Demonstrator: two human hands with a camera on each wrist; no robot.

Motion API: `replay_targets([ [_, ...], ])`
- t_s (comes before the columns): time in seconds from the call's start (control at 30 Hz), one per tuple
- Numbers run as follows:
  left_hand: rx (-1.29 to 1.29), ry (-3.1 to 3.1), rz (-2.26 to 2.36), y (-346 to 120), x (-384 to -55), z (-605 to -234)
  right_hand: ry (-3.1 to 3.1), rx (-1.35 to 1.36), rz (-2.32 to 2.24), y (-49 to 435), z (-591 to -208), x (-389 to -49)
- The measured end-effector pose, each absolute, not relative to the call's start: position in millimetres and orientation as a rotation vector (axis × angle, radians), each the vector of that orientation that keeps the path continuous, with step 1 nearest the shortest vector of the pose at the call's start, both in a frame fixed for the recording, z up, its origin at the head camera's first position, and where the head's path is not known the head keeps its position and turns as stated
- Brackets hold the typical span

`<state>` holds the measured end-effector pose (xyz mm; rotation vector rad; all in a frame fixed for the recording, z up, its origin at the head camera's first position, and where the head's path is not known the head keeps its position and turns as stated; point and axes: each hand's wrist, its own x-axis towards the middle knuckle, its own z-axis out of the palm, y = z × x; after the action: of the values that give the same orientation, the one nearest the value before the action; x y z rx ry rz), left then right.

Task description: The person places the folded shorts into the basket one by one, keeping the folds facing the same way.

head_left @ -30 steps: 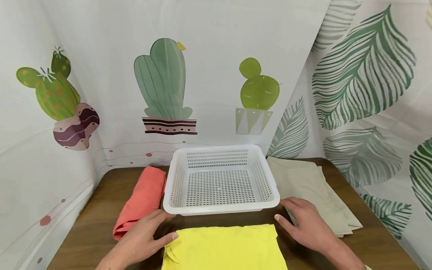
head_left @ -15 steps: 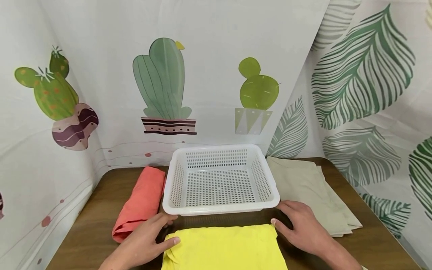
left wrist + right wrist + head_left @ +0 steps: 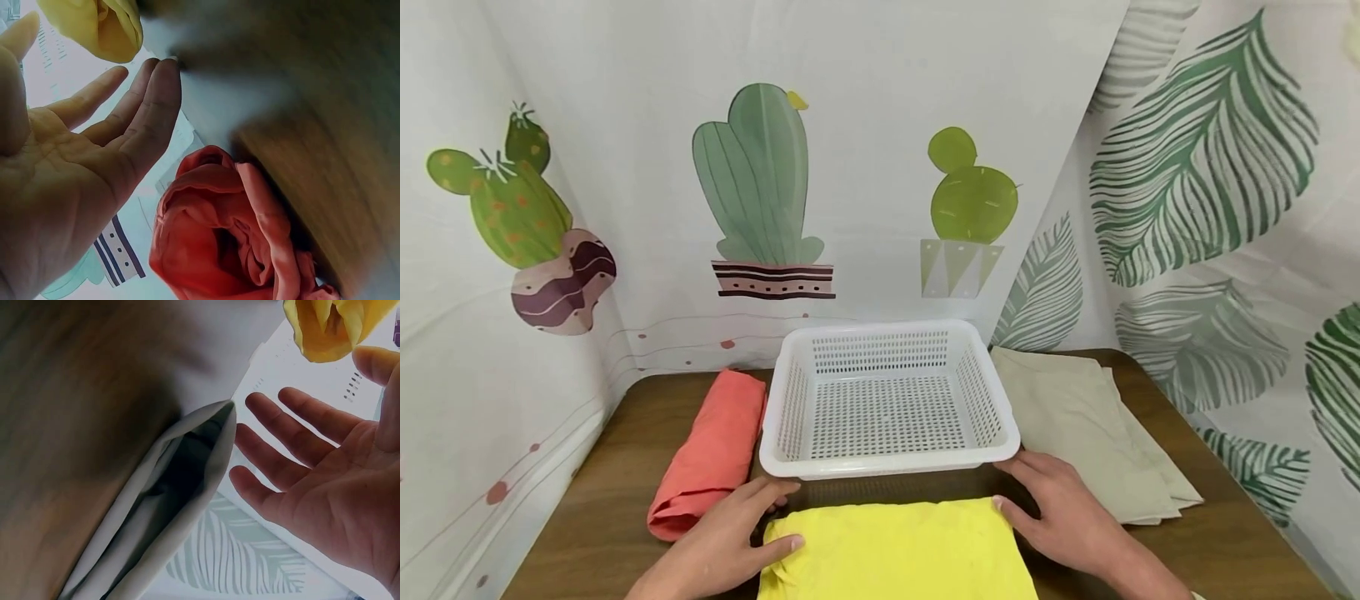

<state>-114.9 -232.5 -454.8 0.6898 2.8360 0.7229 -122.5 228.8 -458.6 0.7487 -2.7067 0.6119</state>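
A folded yellow cloth (image 3: 895, 550) lies at the front of the table, cut off by the bottom of the head view. At its left edge is my left hand (image 3: 722, 533), thumb over the cloth's corner and fingers stretched toward the basket. My right hand (image 3: 1067, 517) lies at the opposite corner, its thumb tip on the cloth's edge. Both wrist views show the fingers fairly straight: the left hand (image 3: 94, 150) near a yellow fold (image 3: 103, 31), the right hand (image 3: 331, 456) with its thumb at the yellow fold (image 3: 334, 328). Neither hand grips anything.
A white perforated basket (image 3: 891, 463) stands behind the yellow cloth. Left of it lies a rolled red cloth (image 3: 711, 454), close to the left hand. A folded beige cloth (image 3: 1075, 425) lies to the right, partly behind the right hand. A patterned curtain (image 3: 880, 167) hangs behind the table.
My right hand has moved left, bringing its thumb to the yellow cloth's corner. My left hand has shifted slightly right, its thumb farther over the cloth. The cloths and basket stay put.
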Motion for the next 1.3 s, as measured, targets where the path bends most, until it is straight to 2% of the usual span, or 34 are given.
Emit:
replay_targets([
  [0.67, 0.699, 2.796, 0.723, -224, -113, -461, -2.941, 0.698, 0.742, 218, -457, -112],
  [1.3, 0.652, 2.734, 0.705, -216, -117, -461, -2.966, 0.855, 0.822, 216, -457, -112],
])
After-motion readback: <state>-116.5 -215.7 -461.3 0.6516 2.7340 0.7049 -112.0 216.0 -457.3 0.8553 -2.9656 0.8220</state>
